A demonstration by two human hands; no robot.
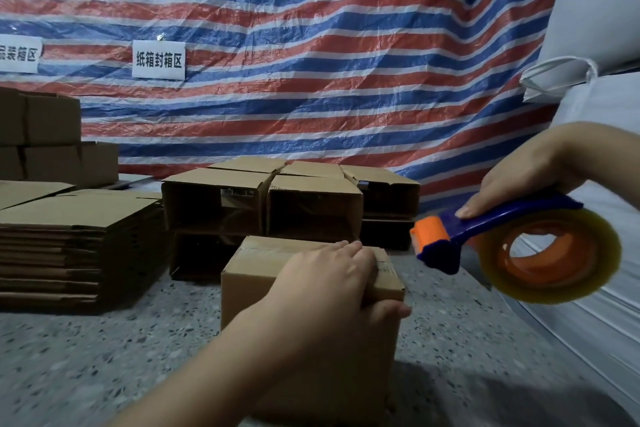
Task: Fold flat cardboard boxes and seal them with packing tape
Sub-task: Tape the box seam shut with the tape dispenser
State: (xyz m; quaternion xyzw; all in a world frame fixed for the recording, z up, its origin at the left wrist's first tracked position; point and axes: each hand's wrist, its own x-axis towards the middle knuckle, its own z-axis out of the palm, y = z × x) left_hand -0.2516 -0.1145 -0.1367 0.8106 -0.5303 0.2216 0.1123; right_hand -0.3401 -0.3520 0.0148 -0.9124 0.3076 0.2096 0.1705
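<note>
A small brown cardboard box [256, 291] stands on the speckled floor [104, 357] in front of me, its top flaps closed with clear tape along the seam. My left hand [332, 288] lies over the top right of the box, fingers on the lid and thumb down the right side. My right hand [526, 170] grips the blue handle of a tape dispenser [491, 236], held in the air to the right of the box. The dispenser has an orange roller at its front and carries a yellowish roll of tape [561, 260].
A stack of flat cardboard boxes [76, 246] lies at the left. Several opened-up boxes [263, 204] are piled behind the small box, more at far left [45, 135]. A striped tarp [311, 45] hangs behind; white sacks [602, 114] fill the right.
</note>
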